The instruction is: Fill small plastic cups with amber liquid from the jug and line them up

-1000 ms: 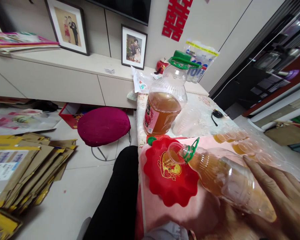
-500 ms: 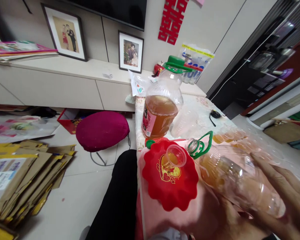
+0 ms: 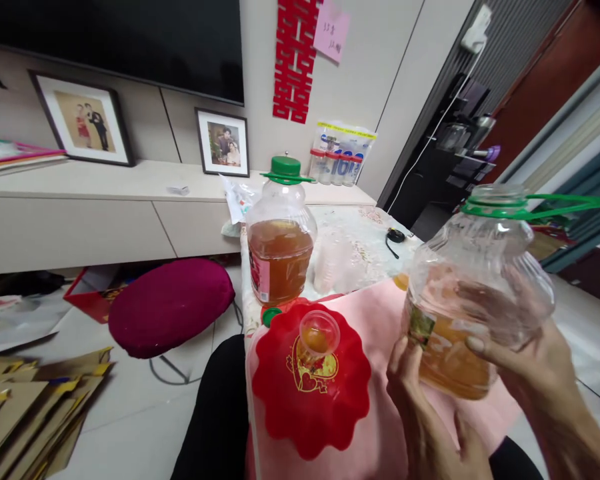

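A clear plastic jug [image 3: 460, 280] with a green ring handle stands nearly upright above the pink cloth, its mouth uncapped, amber liquid in its lower part. My left hand [image 3: 425, 413] grips its lower near side, fingers against the label. On the other side my right hand [image 3: 540, 373] is wrapped round it, thumb across the front. To their left, a small clear cup [image 3: 320, 335] with some amber liquid rests on a red scalloped plate [image 3: 275, 400]. A loose green cap [image 3: 271, 316] lies at the plate's far left edge.
Behind the plate stands a second, capped jug [image 3: 282, 267] of amber liquid, beside stacked clear cups [image 3: 333, 263]. A black corded item [image 3: 395, 236] lies farther back on the table. Left are a purple stool [image 3: 173, 303] and flattened cardboard [image 3: 20, 420].
The held jug has gone from tilted over towards the plate to nearly upright, raised at the right. Both hands now show clearly around it. The camera view has shifted too.
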A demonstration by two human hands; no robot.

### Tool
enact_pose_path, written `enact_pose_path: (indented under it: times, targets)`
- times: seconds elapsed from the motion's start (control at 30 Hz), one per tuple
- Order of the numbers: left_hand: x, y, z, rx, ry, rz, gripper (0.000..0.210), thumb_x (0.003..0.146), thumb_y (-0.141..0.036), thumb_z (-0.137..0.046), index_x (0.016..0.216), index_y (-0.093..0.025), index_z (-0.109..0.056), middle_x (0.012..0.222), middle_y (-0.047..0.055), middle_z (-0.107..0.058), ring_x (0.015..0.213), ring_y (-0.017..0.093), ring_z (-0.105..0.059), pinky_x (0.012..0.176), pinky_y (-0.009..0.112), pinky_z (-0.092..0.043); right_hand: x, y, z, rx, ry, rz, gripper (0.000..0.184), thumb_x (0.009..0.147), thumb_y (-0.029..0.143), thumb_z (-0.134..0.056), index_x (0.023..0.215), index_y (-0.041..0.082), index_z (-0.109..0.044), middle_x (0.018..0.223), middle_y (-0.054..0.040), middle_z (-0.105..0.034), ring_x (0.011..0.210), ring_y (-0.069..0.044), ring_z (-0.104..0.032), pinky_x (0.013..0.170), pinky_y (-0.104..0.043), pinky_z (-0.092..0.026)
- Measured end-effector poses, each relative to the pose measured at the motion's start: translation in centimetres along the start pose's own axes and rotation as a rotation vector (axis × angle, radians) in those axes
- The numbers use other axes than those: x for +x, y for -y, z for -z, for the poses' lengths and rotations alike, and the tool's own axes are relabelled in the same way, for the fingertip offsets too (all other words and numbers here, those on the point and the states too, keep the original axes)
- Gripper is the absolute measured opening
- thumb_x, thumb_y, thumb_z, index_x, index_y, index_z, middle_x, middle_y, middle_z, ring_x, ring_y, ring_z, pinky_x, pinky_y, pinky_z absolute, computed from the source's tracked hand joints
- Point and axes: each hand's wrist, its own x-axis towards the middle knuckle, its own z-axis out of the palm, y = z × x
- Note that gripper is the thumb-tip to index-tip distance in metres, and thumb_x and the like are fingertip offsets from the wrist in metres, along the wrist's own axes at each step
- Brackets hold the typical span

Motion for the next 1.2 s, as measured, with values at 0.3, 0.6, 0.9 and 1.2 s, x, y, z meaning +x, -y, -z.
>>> enact_pose_path:
  times: [0.3,0.6,0.9,1.2]
  targets:
    - [2.4,-3.2,-1.2,-0.045,-0.585,-0.821,0.043,0.087,0.004,-0.045,0.114,-0.023,-0.065,0.115,0.004,-0.076,0.127,0.017,-0.066,0.11,0.032,-0.056,1.9,-4.2,-6.9,0.35,-0.082,0.069,0.109,0.052,0.044,-0.098,0.148,0.032,-0.05,0.132,-0.0097,-0.07,0.128,-0.035,-0.065,0.114,-0.059,-0.048]
    - [2.8,-1.1,-2.0,0.014,-0.555,-0.944,0.022,0.105,-0.023,-0.047,0.103,-0.023,-0.068,0.109,-0.003,-0.08,0.113,0.014,-0.072,0.107,0.031,-0.051,1.8,-6.9,-9.6,0.421,-0.008,0.063,0.122,0.052,0.046,-0.099,0.157,0.033,-0.038,0.136,-0.0102,-0.064,0.131,-0.034,-0.06,0.112,-0.055,-0.047]
    - [1.0,0.7,-1.3,0.179,-0.31,-0.87,0.064,0.079,-0.003,-0.062,0.13,-0.04,-0.06,0.107,0.002,-0.079,0.11,0.022,-0.075,0.099,0.041,-0.065,2.0,-7.3,-9.6,0.405,0.09,0.087,0.13,0.056,0.051,-0.098,0.164,0.036,-0.028,0.148,-0.0109,-0.058,0.143,-0.035,-0.052,0.116,-0.053,-0.046]
    - [1.1,-4.9,8.0,0.37,-0.199,-0.623,0.06,0.088,-0.008,-0.056,0.145,-0.026,-0.047,0.148,0.011,-0.052,0.144,0.017,-0.05,0.117,0.029,-0.052,1.9,-8.4,-7.5,0.523,0.024,0.081,0.114,0.058,0.054,-0.096,0.158,0.041,-0.043,0.166,-0.0071,-0.047,0.152,-0.033,-0.045,0.122,-0.059,-0.039]
